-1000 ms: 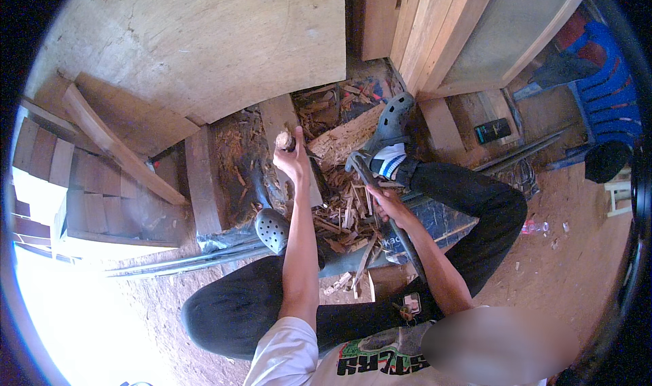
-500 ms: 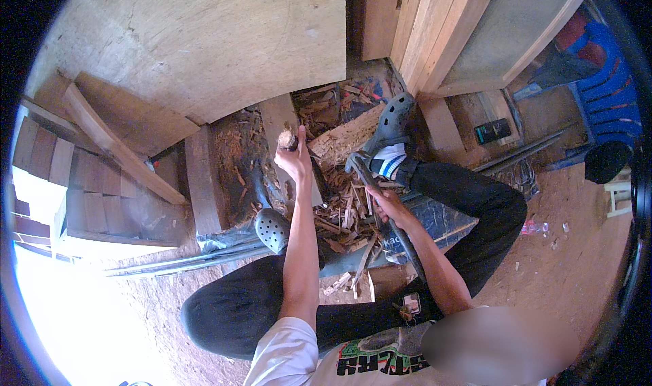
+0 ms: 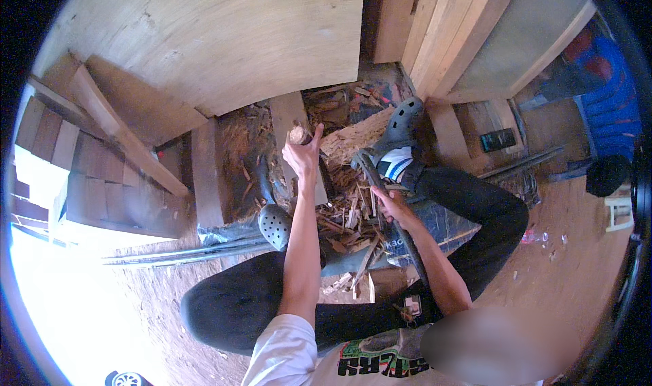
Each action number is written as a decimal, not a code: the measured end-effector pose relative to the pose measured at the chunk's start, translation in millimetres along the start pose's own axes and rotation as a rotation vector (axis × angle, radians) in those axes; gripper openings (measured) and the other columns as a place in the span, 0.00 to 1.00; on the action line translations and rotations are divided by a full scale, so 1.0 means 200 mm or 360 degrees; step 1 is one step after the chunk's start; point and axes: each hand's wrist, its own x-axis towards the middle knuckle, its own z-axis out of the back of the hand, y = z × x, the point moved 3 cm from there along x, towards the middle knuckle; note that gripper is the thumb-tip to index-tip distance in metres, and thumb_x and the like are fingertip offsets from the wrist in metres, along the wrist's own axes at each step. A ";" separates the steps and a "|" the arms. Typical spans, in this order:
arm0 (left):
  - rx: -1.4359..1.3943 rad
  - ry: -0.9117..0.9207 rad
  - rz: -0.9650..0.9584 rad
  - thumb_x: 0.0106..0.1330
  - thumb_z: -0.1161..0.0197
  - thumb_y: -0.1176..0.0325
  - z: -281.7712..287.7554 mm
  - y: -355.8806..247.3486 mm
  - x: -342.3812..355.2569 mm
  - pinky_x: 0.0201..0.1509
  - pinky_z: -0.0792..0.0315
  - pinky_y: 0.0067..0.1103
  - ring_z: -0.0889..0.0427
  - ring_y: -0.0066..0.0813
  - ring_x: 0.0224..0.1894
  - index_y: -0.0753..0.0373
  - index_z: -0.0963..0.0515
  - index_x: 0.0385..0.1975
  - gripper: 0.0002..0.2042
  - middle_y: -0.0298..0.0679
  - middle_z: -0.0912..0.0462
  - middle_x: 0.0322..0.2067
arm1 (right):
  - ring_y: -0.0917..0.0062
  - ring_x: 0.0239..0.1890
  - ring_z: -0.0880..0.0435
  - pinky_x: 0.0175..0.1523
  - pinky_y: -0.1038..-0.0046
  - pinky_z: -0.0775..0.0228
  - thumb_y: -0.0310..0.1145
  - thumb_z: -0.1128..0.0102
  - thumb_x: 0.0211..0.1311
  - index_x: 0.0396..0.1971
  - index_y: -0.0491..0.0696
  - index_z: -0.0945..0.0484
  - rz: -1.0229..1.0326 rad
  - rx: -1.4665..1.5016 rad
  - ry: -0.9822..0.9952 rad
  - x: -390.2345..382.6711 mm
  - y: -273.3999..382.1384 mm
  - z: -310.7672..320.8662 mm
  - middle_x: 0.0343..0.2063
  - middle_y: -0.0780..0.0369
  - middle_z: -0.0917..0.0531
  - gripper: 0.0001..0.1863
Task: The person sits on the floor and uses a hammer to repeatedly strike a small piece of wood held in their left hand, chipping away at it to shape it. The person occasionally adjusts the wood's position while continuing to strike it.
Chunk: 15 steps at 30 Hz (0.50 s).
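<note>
Over wood chips [image 3: 354, 213], an open gap.
The left hand [image 3: 303, 159], fingers round a stick [image 3: 299, 135], is near the edge of the log [image 3: 353, 137]; across the gap, the right hand [image 3: 390, 207] grips a dark bar [image 3: 411, 253].

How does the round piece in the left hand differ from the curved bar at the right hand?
The round piece shows a pale end; the curved bar looks mostly dark. The piece shows as a short stub; the bar runs long, seen lengthwise. Each is at a hand: the piece in the left hand, the bar at the right hand.
</note>
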 end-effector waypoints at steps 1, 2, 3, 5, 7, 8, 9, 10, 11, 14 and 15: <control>-0.0016 0.0042 0.0036 0.41 0.27 0.48 0.00 0.01 0.01 0.42 0.28 0.36 0.20 0.49 0.35 0.68 0.20 0.29 0.27 0.50 0.18 0.29 | 0.85 0.07 0.41 0.13 0.79 0.50 0.60 0.44 0.54 0.12 0.55 0.38 0.0041 0.0013 0.0009 -0.02 0.03 0.00 0.07 0.73 0.39 0.26; 0.0022 0.0051 0.0036 0.41 0.27 0.47 0.00 0.02 0.02 0.42 0.27 0.36 0.20 0.50 0.35 0.70 0.21 0.32 0.29 0.52 0.19 0.30 | 0.85 0.07 0.40 0.13 0.79 0.50 0.59 0.44 0.54 0.12 0.55 0.38 0.0053 0.0018 0.0001 -0.03 0.06 0.00 0.07 0.73 0.39 0.26; 0.0056 0.0060 0.0044 0.40 0.27 0.47 -0.01 0.03 0.02 0.42 0.27 0.36 0.20 0.52 0.36 0.71 0.22 0.35 0.31 0.53 0.19 0.31 | 0.85 0.08 0.40 0.13 0.79 0.50 0.59 0.43 0.54 0.12 0.55 0.38 0.0065 0.0024 -0.0006 -0.05 0.09 0.00 0.07 0.73 0.39 0.26; 0.0135 0.0069 0.0058 0.39 0.27 0.45 -0.01 0.04 0.02 0.42 0.27 0.36 0.20 0.53 0.36 0.72 0.23 0.38 0.35 0.55 0.19 0.31 | 0.85 0.08 0.39 0.13 0.79 0.50 0.58 0.43 0.54 0.12 0.55 0.38 0.0077 -0.0071 -0.0040 -0.08 0.16 0.01 0.07 0.73 0.38 0.26; 0.0223 0.0065 0.0067 0.38 0.28 0.42 -0.03 0.05 0.01 0.43 0.27 0.37 0.20 0.54 0.37 0.73 0.24 0.38 0.37 0.56 0.20 0.31 | 0.84 0.09 0.39 0.15 0.77 0.48 0.58 0.45 0.55 0.12 0.54 0.37 0.0129 -0.0085 -0.0018 -0.10 0.25 0.01 0.08 0.72 0.37 0.26; 0.0251 0.0091 0.0094 0.37 0.28 0.41 -0.04 0.05 0.00 0.43 0.27 0.37 0.21 0.54 0.37 0.73 0.24 0.38 0.38 0.57 0.20 0.30 | 0.83 0.10 0.39 0.16 0.76 0.47 0.59 0.46 0.56 0.12 0.54 0.37 0.0211 -0.0224 -0.0040 -0.11 0.29 0.01 0.09 0.72 0.36 0.26; 0.0277 0.0119 0.0120 0.37 0.28 0.40 -0.05 0.05 -0.01 0.44 0.28 0.38 0.21 0.54 0.37 0.73 0.24 0.39 0.39 0.57 0.20 0.30 | 0.83 0.10 0.38 0.17 0.75 0.47 0.59 0.47 0.56 0.13 0.53 0.36 0.0290 -0.0339 -0.0024 -0.13 0.34 0.01 0.09 0.71 0.36 0.26; 0.0301 0.0145 0.0147 0.36 0.29 0.39 -0.06 0.06 -0.02 0.44 0.28 0.38 0.21 0.54 0.37 0.73 0.24 0.39 0.40 0.58 0.20 0.30 | 0.82 0.11 0.38 0.18 0.74 0.46 0.59 0.48 0.57 0.13 0.52 0.35 0.0278 -0.0477 -0.0041 -0.13 0.39 0.01 0.09 0.71 0.36 0.26; 0.0273 0.0054 0.0092 0.36 0.29 0.39 -0.06 0.05 -0.03 0.44 0.28 0.37 0.20 0.53 0.37 0.74 0.24 0.39 0.41 0.58 0.20 0.30 | 0.81 0.15 0.35 0.21 0.72 0.44 0.60 0.51 0.58 0.15 0.49 0.32 0.0401 -0.0492 -0.0008 -0.15 0.44 0.00 0.10 0.69 0.34 0.28; 0.0460 -0.0046 0.0062 0.36 0.29 0.38 -0.06 0.05 -0.03 0.44 0.27 0.37 0.20 0.52 0.36 0.74 0.24 0.39 0.41 0.58 0.20 0.30 | 0.82 0.17 0.33 0.22 0.73 0.43 0.58 0.50 0.59 0.16 0.48 0.31 0.0622 -0.0414 0.0045 -0.21 0.58 -0.03 0.11 0.68 0.32 0.27; 0.0372 -0.0045 0.0072 0.36 0.29 0.38 -0.06 0.06 -0.01 0.43 0.27 0.37 0.20 0.52 0.36 0.74 0.24 0.38 0.41 0.58 0.20 0.29 | 0.82 0.16 0.33 0.22 0.74 0.43 0.56 0.49 0.60 0.17 0.47 0.31 0.0645 -0.0395 0.0045 -0.23 0.62 -0.04 0.12 0.68 0.32 0.26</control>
